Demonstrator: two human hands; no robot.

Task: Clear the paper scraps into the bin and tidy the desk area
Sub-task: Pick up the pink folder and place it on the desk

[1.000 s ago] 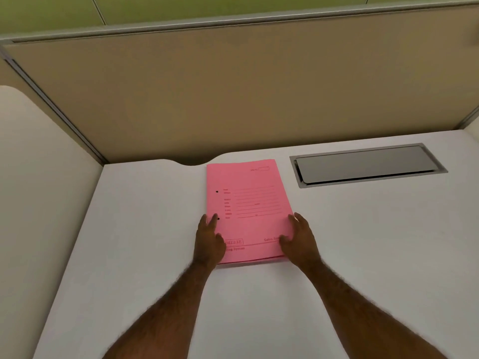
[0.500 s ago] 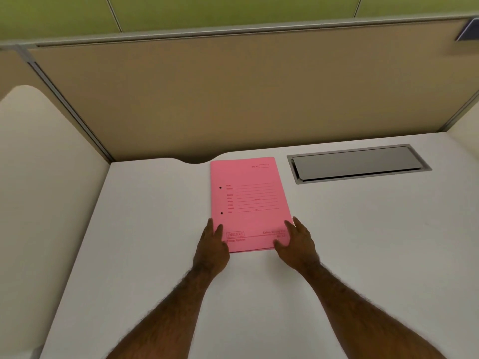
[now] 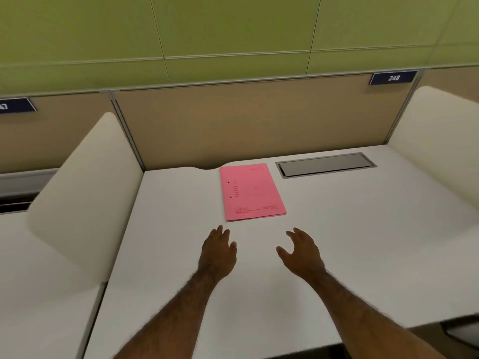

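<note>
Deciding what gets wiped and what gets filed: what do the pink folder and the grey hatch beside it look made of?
Folder: thin matte card, probably; it lies flat with printed form lines, two punched holes and layered edges at its near corner. Hatch: brushed metal or grey plastic, unclear; smooth, with a dull sheen, set flush in the desk.

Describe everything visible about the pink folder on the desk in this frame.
The pink folder is a thin card or paper file cover, closed and lying flat on the white desk. Its far edge sits near the partition, just left of the grey cable hatch. Two dark dots mark its left margin; printed lines and a boxed label are too blurred to read. Layered edges show at the near right corner. Neither the left hand nor the right hand touches it.
</note>
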